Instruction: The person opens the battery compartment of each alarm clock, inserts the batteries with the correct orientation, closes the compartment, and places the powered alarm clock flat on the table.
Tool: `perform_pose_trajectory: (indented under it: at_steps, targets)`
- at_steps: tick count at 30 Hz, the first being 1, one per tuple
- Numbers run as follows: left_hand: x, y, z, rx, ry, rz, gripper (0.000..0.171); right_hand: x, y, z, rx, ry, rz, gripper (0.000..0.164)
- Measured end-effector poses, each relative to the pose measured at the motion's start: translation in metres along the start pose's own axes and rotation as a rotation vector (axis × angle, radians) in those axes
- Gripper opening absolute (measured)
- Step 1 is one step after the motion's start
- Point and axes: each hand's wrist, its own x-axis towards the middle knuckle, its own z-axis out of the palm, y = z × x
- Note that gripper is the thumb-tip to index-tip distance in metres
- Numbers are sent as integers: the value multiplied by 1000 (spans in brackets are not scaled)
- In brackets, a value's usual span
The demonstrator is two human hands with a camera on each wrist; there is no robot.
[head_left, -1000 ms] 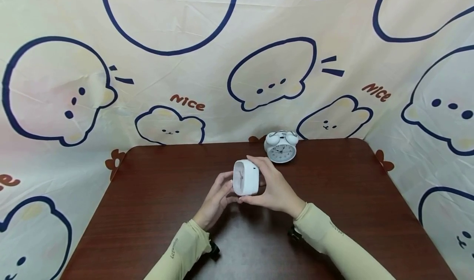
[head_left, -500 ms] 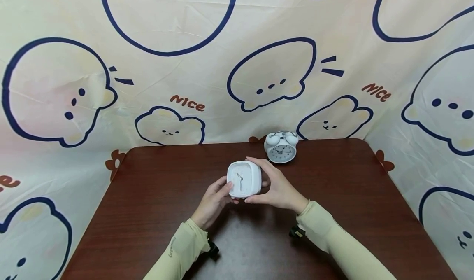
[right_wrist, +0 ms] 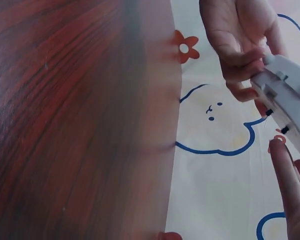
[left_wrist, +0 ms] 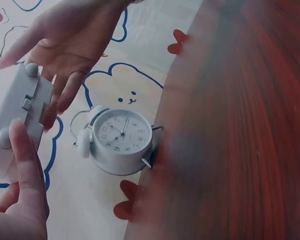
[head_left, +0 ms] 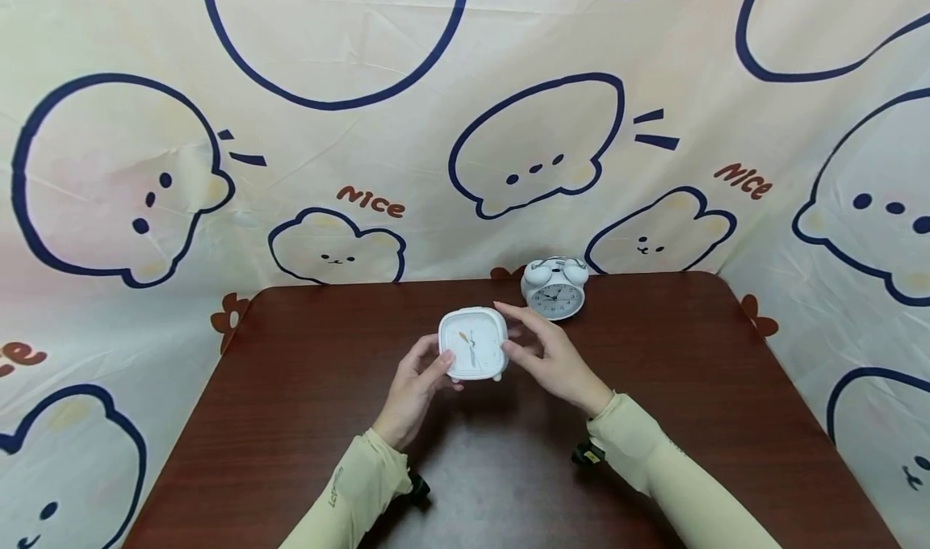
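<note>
A white, rounded-square clock is held up above the table, its face with an orange hand turned to the head camera. My left hand grips its left side, thumb on the front edge and fingers behind and below. At its right side is my right hand, thumb at the clock's edge and index finger extended near the top corner; its fingers look relaxed in the left wrist view. That view also shows the clock's underside with round feet. Behind stands a white twin-bell alarm clock, apart from both hands.
The dark brown wooden table lies beneath the hands. A cream cloth with blue cartoon outlines hangs behind and beside it. The twin-bell clock is near the table's back edge.
The square clock has turned from side-on until its face points at the head camera. My right hand has loosened and shifted slightly right, while my left hand keeps its grip.
</note>
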Motion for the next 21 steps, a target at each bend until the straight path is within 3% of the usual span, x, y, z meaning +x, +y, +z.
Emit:
perform_pose_trajectory:
  at_steps: [8,21]
  targets:
    - [1,-5,-3,85,13,54,36,0,6,1,-56,40,61,50]
    - [1,-5,-4,132,-14,41,37,1,3,0,-89,48,93,49]
